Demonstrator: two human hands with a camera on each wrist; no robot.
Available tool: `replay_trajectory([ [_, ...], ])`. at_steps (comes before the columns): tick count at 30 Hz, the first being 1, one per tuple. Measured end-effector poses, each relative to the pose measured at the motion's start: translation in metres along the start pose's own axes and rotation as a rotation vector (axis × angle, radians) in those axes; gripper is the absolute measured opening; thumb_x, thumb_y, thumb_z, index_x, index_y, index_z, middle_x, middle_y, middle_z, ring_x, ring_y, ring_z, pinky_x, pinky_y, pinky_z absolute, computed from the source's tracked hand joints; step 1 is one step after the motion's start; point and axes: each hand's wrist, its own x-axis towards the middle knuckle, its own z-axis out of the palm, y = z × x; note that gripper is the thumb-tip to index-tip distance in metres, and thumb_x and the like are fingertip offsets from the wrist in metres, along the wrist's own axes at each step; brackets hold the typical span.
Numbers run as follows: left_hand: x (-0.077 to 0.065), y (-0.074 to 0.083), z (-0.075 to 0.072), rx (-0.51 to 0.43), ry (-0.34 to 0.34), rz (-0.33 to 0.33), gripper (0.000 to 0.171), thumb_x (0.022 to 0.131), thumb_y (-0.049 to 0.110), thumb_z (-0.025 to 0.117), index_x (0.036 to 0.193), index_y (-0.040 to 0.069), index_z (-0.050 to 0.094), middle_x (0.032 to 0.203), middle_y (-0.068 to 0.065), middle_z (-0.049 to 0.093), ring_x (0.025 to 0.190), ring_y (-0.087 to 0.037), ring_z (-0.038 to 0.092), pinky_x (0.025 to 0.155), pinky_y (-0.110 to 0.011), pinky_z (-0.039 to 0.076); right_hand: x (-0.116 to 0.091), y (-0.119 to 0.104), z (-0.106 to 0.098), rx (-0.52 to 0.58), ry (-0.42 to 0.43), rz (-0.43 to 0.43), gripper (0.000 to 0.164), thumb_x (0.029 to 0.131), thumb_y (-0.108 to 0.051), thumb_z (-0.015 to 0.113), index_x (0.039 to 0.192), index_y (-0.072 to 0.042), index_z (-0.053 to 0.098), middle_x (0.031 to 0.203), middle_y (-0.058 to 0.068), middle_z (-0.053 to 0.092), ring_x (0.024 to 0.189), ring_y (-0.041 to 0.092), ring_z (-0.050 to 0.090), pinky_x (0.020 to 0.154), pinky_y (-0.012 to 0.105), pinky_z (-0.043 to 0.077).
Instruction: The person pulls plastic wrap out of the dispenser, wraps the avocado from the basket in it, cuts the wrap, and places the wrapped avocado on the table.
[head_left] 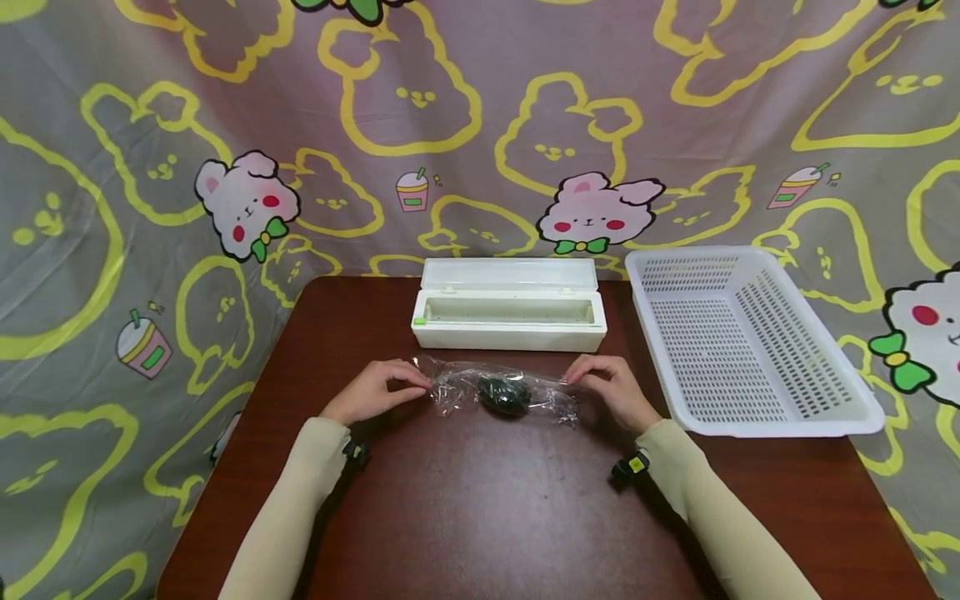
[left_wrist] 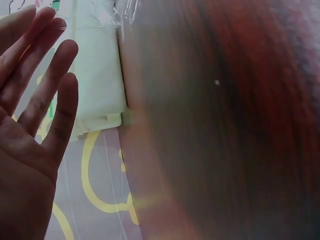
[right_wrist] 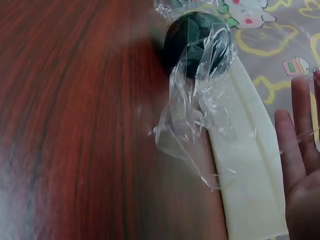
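A dark green, rounded thing rests on the table, wrapped in clear cling film that stretches out to both sides. Its exact kind is hard to tell through the film. At the film's left end, my left hand pinches the edge between thumb and forefinger. My right hand pinches the film's upper right corner the same way. In the right wrist view the crumpled film hangs loosely off the dark green thing; the right thumb is out of view there.
Behind the hands stands a long white box with its lid raised. A white slotted plastic basket sits at the back right. A patterned cloth hangs behind the brown table.
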Motion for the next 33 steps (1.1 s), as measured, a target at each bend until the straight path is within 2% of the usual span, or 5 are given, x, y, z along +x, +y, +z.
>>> replay_trajectory([
  [6, -0.006, 0.001, -0.001, 0.060, -0.048, -0.038, 0.013, 0.092, 0.022, 0.081, 0.105, 0.021, 0.084, 0.106, 0.012, 0.078, 0.099, -0.007, 0.070, 0.093, -0.038, 0.058, -0.003, 0.002, -0.006, -0.107, -0.170, -0.044, 0.014, 0.090, 0.014, 0.061, 0.082, 0.010, 0.072, 0.092, 0.020, 0.073, 0.096, 0.018, 0.071, 0.092, 0.026, 0.055],
  [13, -0.010, -0.001, -0.002, -0.013, -0.080, -0.120, 0.013, 0.092, 0.035, 0.080, 0.091, 0.024, 0.073, 0.110, 0.007, 0.077, 0.110, -0.012, 0.071, 0.093, -0.040, 0.056, -0.006, 0.007, -0.009, -0.203, -0.315, -0.051, 0.027, 0.087, 0.020, 0.055, 0.079, 0.003, 0.076, 0.095, 0.016, 0.074, 0.099, 0.020, 0.070, 0.093, 0.024, 0.054],
  [19, -0.009, 0.000, 0.001, -0.086, -0.071, -0.170, 0.028, 0.099, 0.036, 0.071, 0.115, 0.016, 0.062, 0.103, 0.006, 0.077, 0.102, -0.014, 0.071, 0.096, -0.049, 0.052, -0.006, 0.007, -0.009, -0.254, -0.339, -0.043, 0.036, 0.086, 0.021, 0.055, 0.078, -0.005, 0.078, 0.094, 0.012, 0.076, 0.098, 0.021, 0.071, 0.093, 0.023, 0.053],
  [23, -0.005, 0.006, 0.002, -0.025, -0.078, -0.138, 0.025, 0.102, 0.032, 0.067, 0.122, 0.019, 0.073, 0.102, 0.008, 0.076, 0.090, -0.011, 0.068, 0.088, -0.039, 0.055, -0.005, 0.005, -0.008, -0.285, -0.346, -0.033, 0.037, 0.088, 0.021, 0.054, 0.078, -0.005, 0.077, 0.095, 0.014, 0.076, 0.095, 0.024, 0.071, 0.092, 0.022, 0.053],
  [33, 0.009, 0.026, 0.018, 0.304, -0.035, 0.095, 0.019, 0.093, 0.031, 0.078, 0.077, 0.021, 0.081, 0.070, 0.015, 0.048, 0.074, -0.006, 0.040, 0.075, -0.029, 0.037, -0.005, -0.003, -0.002, -0.555, -0.248, 0.090, 0.036, 0.096, 0.006, 0.052, 0.077, -0.013, 0.076, 0.094, -0.001, 0.080, 0.094, 0.015, 0.075, 0.086, 0.025, 0.055],
])
